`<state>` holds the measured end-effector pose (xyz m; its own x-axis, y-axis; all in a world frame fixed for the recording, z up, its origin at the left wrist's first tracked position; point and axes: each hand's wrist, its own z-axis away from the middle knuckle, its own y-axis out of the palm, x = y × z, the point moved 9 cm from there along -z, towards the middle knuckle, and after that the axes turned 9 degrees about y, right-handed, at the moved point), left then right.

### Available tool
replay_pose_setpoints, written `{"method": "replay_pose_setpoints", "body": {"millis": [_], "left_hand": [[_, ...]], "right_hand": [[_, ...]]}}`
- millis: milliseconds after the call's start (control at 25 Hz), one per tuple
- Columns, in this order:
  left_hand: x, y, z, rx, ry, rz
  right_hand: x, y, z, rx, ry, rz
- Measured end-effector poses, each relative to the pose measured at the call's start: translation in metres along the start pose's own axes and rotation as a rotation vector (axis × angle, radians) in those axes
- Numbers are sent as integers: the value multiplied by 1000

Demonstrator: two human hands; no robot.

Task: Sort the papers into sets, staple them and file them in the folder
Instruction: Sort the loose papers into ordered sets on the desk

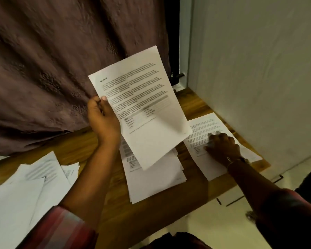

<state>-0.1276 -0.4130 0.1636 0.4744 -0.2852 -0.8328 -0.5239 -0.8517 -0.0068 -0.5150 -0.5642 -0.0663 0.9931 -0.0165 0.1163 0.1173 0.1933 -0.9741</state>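
My left hand (102, 117) grips the left edge of a printed sheet headed "Section 4" (144, 108), held tilted above the wooden table (90, 146). Under it a stack of printed papers (156, 178) lies in the middle of the table. My right hand (221, 147) rests with curled fingers on a separate pile of printed pages (203, 126) at the table's right end. Its fingertips are blurred, so I cannot tell whether they pinch the paper. A loose heap of white sheets (32, 187) spreads over the left side. No stapler or folder is visible.
A dark brownish curtain (61, 60) hangs behind the table. A pale wall or panel (258, 69) stands at the right, close to the right pile. The table's right edge (255, 170) drops to a light floor (223, 221).
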Motion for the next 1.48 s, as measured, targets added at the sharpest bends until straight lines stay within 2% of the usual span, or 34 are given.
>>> {"method": "replay_pose_setpoints", "body": {"millis": [240,360,400,440,480,560,640,720,800,1000,1080,1200,1320,1400,1480], "left_hand": [[27,-21,37,67,-168,-41],[42,-27,55,96,-258,-28],[45,-31,60,100,-288,-25],[46,-35,64,102,-316,-26],[46,-41,68,100,-338,-35],[51,-56,73,91,-387,-42],[56,-75,72,88,-429,-32],[63,-102,68,55,-449,-20],[65,-137,62,20,-450,-14],[86,-239,41,-32,-463,5],[93,-249,42,17,-475,-59],[139,-349,38,19,-516,-327],[187,-441,46,164,-528,-732],[214,-471,57,432,-542,-963],[236,-482,75,731,-558,-1085]], "right_hand": [[-3,9,-9,81,-22,-41],[3,-1,-8,35,-19,9],[17,-17,3,0,-26,-61],[35,-37,17,-5,-37,-231],[55,-53,34,60,-36,-486],[105,-76,77,352,-66,-958],[156,-96,124,563,-248,-1120],[192,-110,160,604,-435,-1196],[221,-103,176,585,-507,-1215],[308,-53,213,594,-514,-1173],[308,-39,215,518,-448,-1201],[362,5,248,438,-404,-1054],[393,45,273,415,-379,-943],[399,76,282,453,-283,-931],[402,100,291,437,-208,-875]]}}
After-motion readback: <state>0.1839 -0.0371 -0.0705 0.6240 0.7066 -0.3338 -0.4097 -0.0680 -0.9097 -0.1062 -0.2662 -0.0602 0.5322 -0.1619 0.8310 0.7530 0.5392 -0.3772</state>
